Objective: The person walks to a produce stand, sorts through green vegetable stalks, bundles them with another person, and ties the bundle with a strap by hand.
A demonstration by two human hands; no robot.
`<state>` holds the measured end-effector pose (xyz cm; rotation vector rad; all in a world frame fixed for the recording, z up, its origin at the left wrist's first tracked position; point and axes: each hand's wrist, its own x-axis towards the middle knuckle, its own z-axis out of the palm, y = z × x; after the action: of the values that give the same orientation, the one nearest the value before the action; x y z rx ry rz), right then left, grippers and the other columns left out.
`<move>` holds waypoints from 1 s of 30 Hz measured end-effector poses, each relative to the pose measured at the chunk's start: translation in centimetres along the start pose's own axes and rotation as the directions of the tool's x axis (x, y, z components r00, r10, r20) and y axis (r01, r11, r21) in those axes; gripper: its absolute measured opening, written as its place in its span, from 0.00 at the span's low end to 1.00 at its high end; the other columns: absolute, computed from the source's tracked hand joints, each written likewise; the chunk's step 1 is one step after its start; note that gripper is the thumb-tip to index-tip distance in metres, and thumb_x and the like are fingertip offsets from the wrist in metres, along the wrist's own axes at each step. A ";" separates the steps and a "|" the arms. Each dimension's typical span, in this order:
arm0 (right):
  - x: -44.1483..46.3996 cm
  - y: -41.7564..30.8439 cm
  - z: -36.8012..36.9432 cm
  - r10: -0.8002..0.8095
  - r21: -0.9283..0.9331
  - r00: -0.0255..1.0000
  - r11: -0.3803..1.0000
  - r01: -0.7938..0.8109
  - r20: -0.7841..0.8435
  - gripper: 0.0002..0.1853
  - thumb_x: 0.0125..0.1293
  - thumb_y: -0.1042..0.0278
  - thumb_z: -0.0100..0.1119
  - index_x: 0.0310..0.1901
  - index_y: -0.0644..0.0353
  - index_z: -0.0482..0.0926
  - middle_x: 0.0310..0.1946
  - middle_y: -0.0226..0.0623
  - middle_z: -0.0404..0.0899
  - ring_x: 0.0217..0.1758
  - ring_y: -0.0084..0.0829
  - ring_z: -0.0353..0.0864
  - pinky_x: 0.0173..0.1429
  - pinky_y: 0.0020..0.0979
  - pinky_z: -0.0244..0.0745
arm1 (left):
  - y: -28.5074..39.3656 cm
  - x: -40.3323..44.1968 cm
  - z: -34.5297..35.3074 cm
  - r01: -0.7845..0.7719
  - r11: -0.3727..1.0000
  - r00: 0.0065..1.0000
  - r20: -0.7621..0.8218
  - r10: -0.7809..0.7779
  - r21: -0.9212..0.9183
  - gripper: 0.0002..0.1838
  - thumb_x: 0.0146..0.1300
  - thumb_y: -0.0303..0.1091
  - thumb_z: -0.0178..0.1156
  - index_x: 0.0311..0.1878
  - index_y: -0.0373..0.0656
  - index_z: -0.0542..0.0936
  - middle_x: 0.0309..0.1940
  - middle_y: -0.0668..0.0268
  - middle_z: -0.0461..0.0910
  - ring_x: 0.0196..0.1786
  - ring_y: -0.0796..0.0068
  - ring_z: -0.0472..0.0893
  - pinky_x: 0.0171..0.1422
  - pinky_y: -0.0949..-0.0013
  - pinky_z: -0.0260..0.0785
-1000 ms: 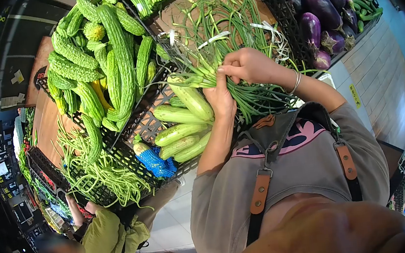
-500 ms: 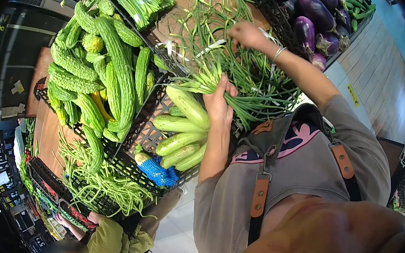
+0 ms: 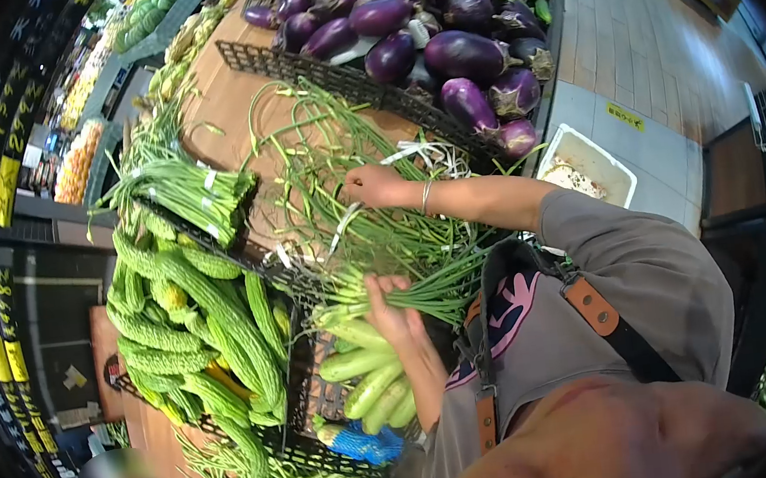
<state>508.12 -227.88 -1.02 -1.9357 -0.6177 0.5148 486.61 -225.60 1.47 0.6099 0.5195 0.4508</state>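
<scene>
Head view: left hand (image 3: 395,310) clasps gathered stem bundle (image 3: 451,286); loose stems (image 3: 300,175) remain unbundled; right hand (image 3: 375,187) curled, cannot tell if pinching.

The left hand (image 3: 392,305) is clasped, farther from the eggplants (image 3: 467,57) than the loosely curled, outstretched right hand (image 3: 374,187).

A: Where could the right hand (image 3: 376,186) pass?

B: Over the bare strip of brown board (image 3: 225,115), between the bundled greens (image 3: 187,199) and the loose stalks (image 3: 301,168).

A: What stands in its way elsewhere?

B: The black crate wall (image 3: 339,85) beyond the stalks, with eggplants (image 3: 466,55) heaped behind it.

A: And the left hand (image 3: 393,309)?

B: Less room there: pale gourds (image 3: 359,364) lie just beside it, the bunch (image 3: 449,286) in its grip sticks out on both sides, and bitter melons (image 3: 196,324) pile up nearby.
</scene>
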 end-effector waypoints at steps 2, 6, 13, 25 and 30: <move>-1.1 -1.7 -1.7 0.027 0.099 0.999 0.995 -0.024 -0.036 0.16 0.65 0.59 0.48 0.28 0.63 0.75 0.17 0.34 0.76 0.19 0.27 0.74 0.28 0.32 0.69 | 0.0 0.0 0.4 -0.027 0.999 0.997 -0.067 0.024 -0.043 0.09 0.67 0.38 0.51 0.35 0.43 0.70 0.22 0.70 0.67 0.28 0.72 0.69 0.36 0.69 0.63; -4.4 -4.9 -5.1 -0.058 0.295 0.997 0.953 0.068 -0.044 0.14 0.66 0.61 0.47 0.30 0.63 0.74 0.16 0.32 0.76 0.17 0.25 0.74 0.27 0.29 0.69 | 0.0 -0.1 0.9 -0.032 0.996 0.996 -0.083 0.026 -0.083 0.10 0.67 0.38 0.53 0.34 0.42 0.70 0.25 0.68 0.72 0.30 0.72 0.70 0.38 0.69 0.64; -11.4 -5.6 -5.2 -0.266 0.046 0.964 0.963 0.265 0.026 0.11 0.64 0.60 0.51 0.38 0.58 0.78 0.19 0.37 0.78 0.25 0.36 0.79 0.32 0.34 0.71 | -0.6 0.5 0.1 -0.015 0.999 0.987 -0.160 0.020 0.031 0.21 0.66 0.43 0.53 0.49 0.31 0.69 0.41 0.56 0.76 0.43 0.62 0.76 0.49 0.62 0.68; -14.6 -3.8 -3.6 -0.501 -0.388 0.797 0.698 0.603 0.338 0.09 0.62 0.58 0.52 0.37 0.52 0.76 0.20 0.40 0.75 0.24 0.45 0.76 0.27 0.42 0.68 | -0.3 0.2 0.9 -0.035 0.996 0.997 -0.079 0.028 -0.088 0.17 0.67 0.38 0.52 0.46 0.31 0.72 0.43 0.53 0.76 0.46 0.60 0.78 0.51 0.61 0.72; -14.6 -3.5 -3.7 -0.436 -0.450 0.772 0.635 0.628 0.463 0.09 0.62 0.58 0.52 0.33 0.53 0.74 0.17 0.41 0.74 0.22 0.46 0.75 0.26 0.43 0.67 | -0.3 0.1 0.9 -0.041 0.994 0.994 -0.102 0.031 -0.097 0.18 0.67 0.36 0.50 0.47 0.26 0.71 0.42 0.51 0.77 0.44 0.60 0.79 0.48 0.61 0.73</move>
<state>498.29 -238.22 4.90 -2.0844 -1.6838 0.2434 487.29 -226.16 1.92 0.5032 0.5789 0.5401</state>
